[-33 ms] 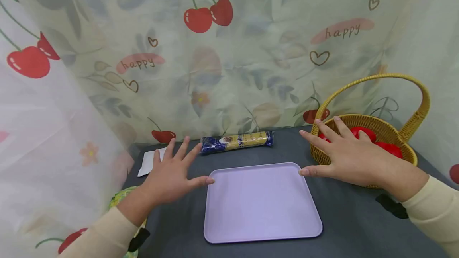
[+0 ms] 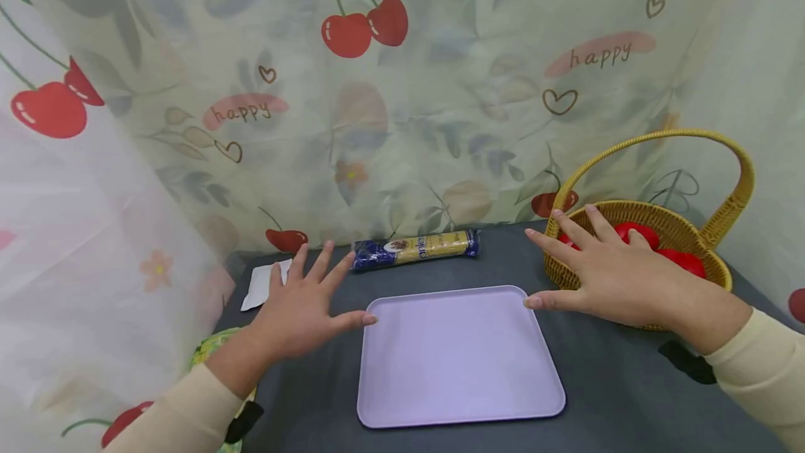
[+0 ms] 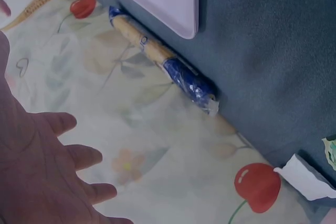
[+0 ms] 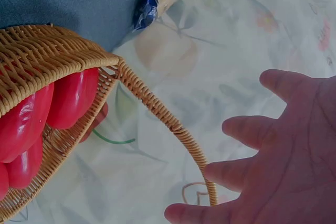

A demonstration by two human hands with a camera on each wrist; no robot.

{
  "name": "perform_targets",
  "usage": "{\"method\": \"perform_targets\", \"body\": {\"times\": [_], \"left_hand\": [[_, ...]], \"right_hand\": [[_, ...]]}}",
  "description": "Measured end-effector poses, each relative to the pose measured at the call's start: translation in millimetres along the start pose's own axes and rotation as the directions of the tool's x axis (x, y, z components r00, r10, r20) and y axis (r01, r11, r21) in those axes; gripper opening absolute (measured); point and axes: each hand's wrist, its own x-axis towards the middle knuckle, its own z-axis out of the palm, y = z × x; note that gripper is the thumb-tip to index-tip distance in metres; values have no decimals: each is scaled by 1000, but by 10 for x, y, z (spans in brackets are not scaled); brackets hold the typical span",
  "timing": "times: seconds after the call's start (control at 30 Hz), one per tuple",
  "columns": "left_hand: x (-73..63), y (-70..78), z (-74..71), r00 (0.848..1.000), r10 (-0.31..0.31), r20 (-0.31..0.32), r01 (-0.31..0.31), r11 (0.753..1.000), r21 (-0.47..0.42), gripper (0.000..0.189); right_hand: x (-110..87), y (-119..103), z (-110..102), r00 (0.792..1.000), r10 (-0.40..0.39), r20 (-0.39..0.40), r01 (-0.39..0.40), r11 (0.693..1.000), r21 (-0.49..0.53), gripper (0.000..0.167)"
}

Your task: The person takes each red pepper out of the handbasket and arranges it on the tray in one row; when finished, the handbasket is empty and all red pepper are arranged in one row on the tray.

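Observation:
My left hand [image 2: 298, 317] hovers with spread fingers at the left of a lilac tray [image 2: 462, 358], its thumb tip over the tray's far left corner. My right hand [image 2: 610, 275] is spread in front of a wicker basket [image 2: 558, 277], partly covering it. Neither hand holds anything. In the basket lie several glossy red, rounded pieces [image 4: 76, 98], perhaps peppers; their exact kind is unclear. Behind the tray lies a long blue-and-yellow packet [image 2: 434, 247], resembling packaged spaghetti. The left palm [image 3: 42, 171] shows in the left wrist view, the right palm [image 4: 289, 156] in the right wrist view.
A white, flat piece [image 2: 258, 289] lies at the back left, partly behind my left fingers. Something green and yellow [image 2: 210, 346] shows behind the left forearm. The basket's tall handle [image 2: 679, 133] arches upward. A printed cloth [image 2: 428, 124] hangs behind the dark tabletop [image 2: 635, 383].

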Motion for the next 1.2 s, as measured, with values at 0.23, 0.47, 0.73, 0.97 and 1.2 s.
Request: {"method": "perform_targets", "body": {"times": [0.23,0.47,0.73,0.97,1.2], "left_hand": [[31,10,-11,1000,8,6,-8,1000,1,108],[31,6,-35,1000,15,-19,-15,1000,-12,110],[107,6,31,1000,14,-8,-14,996,-88,109],[138,-17,170,1000,12,-29,-16,987,-160,108],[117,-55,275,998,0,-60,-21,940,-341,95]], "right_hand": [[-18,21,-19,1000,-1,-15,1,1000,-12,117],[-50,47,-69,999,6,-36,-6,1000,-13,117],[-51,136,-148,998,-14,-65,20,996,92,105],[-50,358,-81,992,-55,-115,87,953,291,95],[-71,632,80,953,-120,-279,256,813,523,81]]}}
